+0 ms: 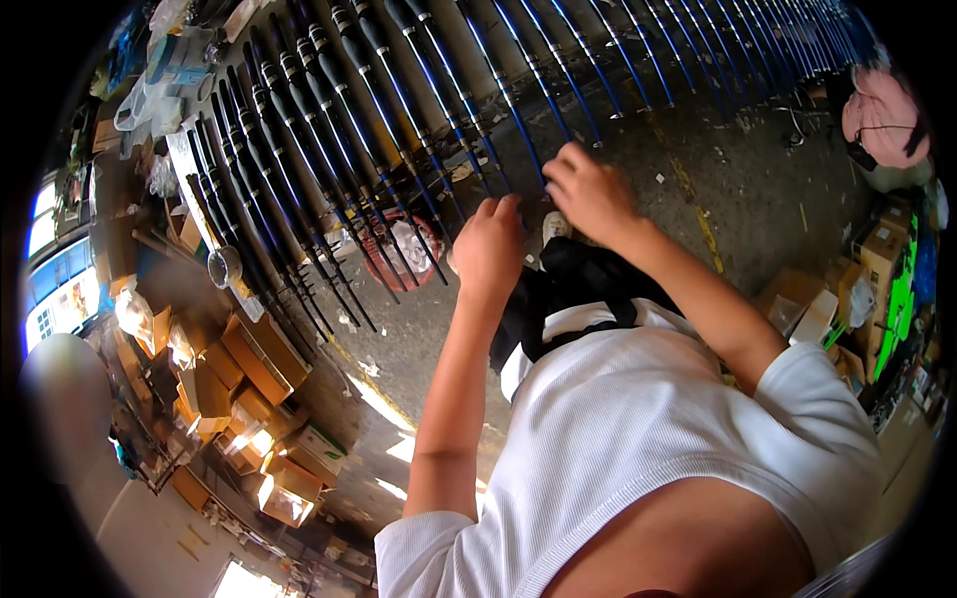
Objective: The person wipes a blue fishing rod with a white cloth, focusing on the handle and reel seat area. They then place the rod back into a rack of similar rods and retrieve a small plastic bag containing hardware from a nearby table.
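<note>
A long row of blue and black rods [419, 110] leans side by side across the top of the view, their lower ends pointing toward me. My right hand [590, 191] curls its fingers around the lower end of one blue rod [518, 120]. My left hand [488, 249] is closed in a fist just below the end of the neighbouring rod [469, 130], thumb up against it. Whether it grips anything is hidden by the back of the hand. Both forearms reach up from my white shirt [638, 419].
A red round basket [399, 249] lies on the concrete floor [738, 189] under the rods. Cardboard boxes [249, 369] pile up at left, more boxes [877, 259] at right. A person in a pink cap [882, 120] is at upper right. A metal cup [224, 265] sits at left.
</note>
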A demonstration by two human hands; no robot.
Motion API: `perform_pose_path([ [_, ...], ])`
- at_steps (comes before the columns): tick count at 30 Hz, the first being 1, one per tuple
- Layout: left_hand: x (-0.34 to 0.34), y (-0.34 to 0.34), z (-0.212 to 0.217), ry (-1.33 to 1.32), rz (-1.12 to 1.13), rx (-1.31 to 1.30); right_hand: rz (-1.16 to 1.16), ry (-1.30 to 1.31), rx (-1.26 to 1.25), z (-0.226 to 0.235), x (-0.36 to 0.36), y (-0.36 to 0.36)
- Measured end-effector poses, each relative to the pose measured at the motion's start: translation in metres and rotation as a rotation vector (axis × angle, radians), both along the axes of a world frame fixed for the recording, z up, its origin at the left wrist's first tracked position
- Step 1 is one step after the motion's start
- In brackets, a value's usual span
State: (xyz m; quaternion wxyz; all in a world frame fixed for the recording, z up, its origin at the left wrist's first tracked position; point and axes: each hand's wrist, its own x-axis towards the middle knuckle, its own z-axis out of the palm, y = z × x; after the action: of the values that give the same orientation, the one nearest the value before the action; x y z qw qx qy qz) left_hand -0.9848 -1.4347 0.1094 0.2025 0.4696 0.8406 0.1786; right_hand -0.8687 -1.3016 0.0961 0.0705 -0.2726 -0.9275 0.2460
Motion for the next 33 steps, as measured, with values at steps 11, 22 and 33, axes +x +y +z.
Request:
perform_pose_path([
  [11,0.038,0.043,-0.030,-0.184,-0.171,-0.185,0.210,-0.567,-0.212,0.000,0.024,0.024],
  [22,-0.011,0.072,-0.008,-0.041,0.060,0.169,-0.068,0.035,-0.127,0.003,-0.006,0.075],
  [33,0.052,0.116,-0.004,-0.095,-0.089,0.135,-0.272,-0.191,-0.019,0.001,0.040,0.114],
])
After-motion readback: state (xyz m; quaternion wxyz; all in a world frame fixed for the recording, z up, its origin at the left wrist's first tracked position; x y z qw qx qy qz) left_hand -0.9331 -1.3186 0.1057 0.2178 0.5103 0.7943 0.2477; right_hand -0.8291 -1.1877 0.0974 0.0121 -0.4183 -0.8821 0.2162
